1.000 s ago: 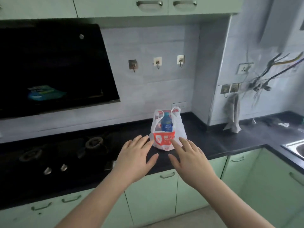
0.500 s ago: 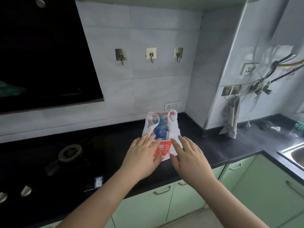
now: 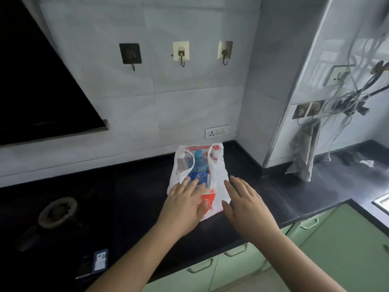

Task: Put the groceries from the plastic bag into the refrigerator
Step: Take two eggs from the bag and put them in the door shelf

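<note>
A white plastic bag (image 3: 219,175) with red print stands on the black countertop (image 3: 136,186) near the wall corner. A blue bottle (image 3: 199,168) shows through its open top, and a clear bottle with a white cap (image 3: 182,161) stands to the left of it. My left hand (image 3: 185,205) lies with straight fingers over the bag's front, fingertips at the blue bottle. My right hand (image 3: 245,203) is spread flat beside the bag's right side, close to it. The refrigerator is out of view.
A gas burner (image 3: 57,211) sits on the counter at left under a black range hood (image 3: 42,81). A grey cloth (image 3: 303,152) hangs at right by a tangle of cables. Green cabinet doors (image 3: 347,249) run below; a sink edge (image 3: 382,202) shows far right.
The view has come closer and tilted down. Both hands have advanced from in front of the bag onto and beside it; the left fingertips now reach the blue bottle.
</note>
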Tool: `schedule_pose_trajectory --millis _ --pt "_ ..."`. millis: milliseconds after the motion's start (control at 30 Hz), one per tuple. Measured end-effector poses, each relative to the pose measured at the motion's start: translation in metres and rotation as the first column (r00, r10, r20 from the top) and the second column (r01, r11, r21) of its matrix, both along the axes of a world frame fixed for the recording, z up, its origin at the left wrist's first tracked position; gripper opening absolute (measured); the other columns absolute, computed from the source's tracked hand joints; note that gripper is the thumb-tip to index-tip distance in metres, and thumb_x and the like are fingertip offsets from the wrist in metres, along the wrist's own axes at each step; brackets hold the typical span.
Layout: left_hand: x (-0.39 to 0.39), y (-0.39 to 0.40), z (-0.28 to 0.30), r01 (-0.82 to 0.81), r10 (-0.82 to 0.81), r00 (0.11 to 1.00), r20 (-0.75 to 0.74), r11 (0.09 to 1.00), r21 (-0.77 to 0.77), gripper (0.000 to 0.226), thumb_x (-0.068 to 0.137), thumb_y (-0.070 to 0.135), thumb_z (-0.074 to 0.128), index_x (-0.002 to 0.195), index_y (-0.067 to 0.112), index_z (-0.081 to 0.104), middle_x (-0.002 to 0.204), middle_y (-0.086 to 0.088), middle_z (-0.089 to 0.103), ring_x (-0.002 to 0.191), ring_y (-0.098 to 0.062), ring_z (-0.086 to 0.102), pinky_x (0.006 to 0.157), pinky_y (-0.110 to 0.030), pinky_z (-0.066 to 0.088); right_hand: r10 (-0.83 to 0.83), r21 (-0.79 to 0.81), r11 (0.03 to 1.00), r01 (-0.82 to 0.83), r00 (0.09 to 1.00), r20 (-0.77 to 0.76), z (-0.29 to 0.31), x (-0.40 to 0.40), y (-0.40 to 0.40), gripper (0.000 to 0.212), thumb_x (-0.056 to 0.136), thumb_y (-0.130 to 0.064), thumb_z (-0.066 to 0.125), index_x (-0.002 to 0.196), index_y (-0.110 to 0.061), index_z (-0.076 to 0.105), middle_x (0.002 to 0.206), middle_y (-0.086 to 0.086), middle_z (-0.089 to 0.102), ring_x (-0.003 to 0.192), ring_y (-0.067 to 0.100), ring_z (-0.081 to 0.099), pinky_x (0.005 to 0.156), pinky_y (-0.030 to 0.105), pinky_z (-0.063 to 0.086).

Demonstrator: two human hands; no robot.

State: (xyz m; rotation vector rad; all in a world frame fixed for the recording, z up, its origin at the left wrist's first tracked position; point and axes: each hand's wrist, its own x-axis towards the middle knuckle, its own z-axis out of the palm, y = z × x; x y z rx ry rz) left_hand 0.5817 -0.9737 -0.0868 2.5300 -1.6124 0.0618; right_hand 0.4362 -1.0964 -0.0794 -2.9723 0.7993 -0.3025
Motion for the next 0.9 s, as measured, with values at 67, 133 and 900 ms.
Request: schedule_pose_trajectory --millis 67,133,900 --pt "0.004 -0.017 -0.010 -0.020 0.020 1.000 -0.010 1.000 0.016 0.056 0.102 0.050 0.020 0.153 0.027 0.017 0.164 0.002 0.015 0.151 -0.019 0.005 0.121 -0.039 0.006 0.037 0.029 0.999 -0.037 0.999 0.006 -0.006 0.010 -0.019 0.064 0.094 -0.052 0.026 0.148 -0.020 0.034 0.156 0.003 0.033 0.144 0.022 0.029 0.115 0.036 0.017" --pt "0.003 -0.037 -0.020 -0.040 0.042 0.998 -0.042 0.998 0.048 0.055 0.103 0.049 0.017 0.154 0.027 0.016 0.164 0.002 0.015 0.151 -0.020 0.004 0.122 -0.040 0.007 0.072 0.062 0.995 -0.072 0.997 0.008 -0.012 0.019 -0.036 0.060 0.096 -0.051 0.028 0.147 -0.021 0.036 0.155 0.001 0.033 0.144 0.021 0.030 0.112 0.034 0.014" --pt "0.071 -0.095 -0.090 -0.083 0.103 0.987 -0.122 0.983 0.164 0.041 0.101 0.035 0.034 0.134 0.015 0.049 0.136 -0.003 0.057 0.129 -0.019 0.048 0.116 -0.037 0.028 0.068 0.668 0.734 -0.120 0.992 0.103 -0.053 0.136 -0.063 0.044 0.103 -0.021 0.034 0.146 -0.020 0.036 0.152 -0.002 0.038 0.138 0.017 0.038 0.109 0.025 0.032"
